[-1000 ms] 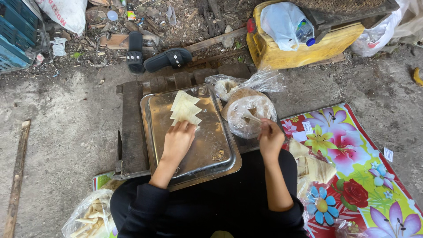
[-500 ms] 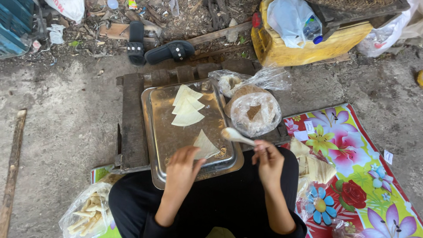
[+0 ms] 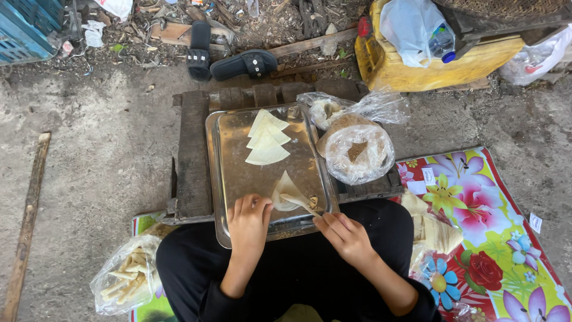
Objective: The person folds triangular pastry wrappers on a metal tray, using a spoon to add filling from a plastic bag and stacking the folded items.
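1. Over the near end of the metal tray (image 3: 223,173), the person works on 1 pale triangular wrapper (image 3: 286,189), which lies flat on the tray floor just in front of both hands.
2. The left hand (image 3: 249,219) rests palm down with fingers together, its fingertips pressing the wrapper's near left edge; it holds nothing, it only pins the sheet.
3. The right hand (image 3: 345,237) is closed around the handle of a small spoon (image 3: 298,201), whose tip lies on the middle of the wrapper.
4. To do this step well, the filling should land near the centre of the sheet, away from the edges, so the edges stay clean; that is a judgement from how the spoon sits.
5. The pinning fingers should stay light and at the edge, since a thin sheet like this looks likely to tear or slide on bare metal.
6. 3 more wrappers (image 3: 267,138) lie overlapped at the far end of the tray, well apart from the working sheet, so nothing crowds it.
7. A bag of brownish filling (image 3: 356,152) sits just right of the tray, on the wooden pallet (image 3: 193,149) that serves as the bench.
8. A bag of pale rolled pieces (image 3: 126,280) lies by the left knee.
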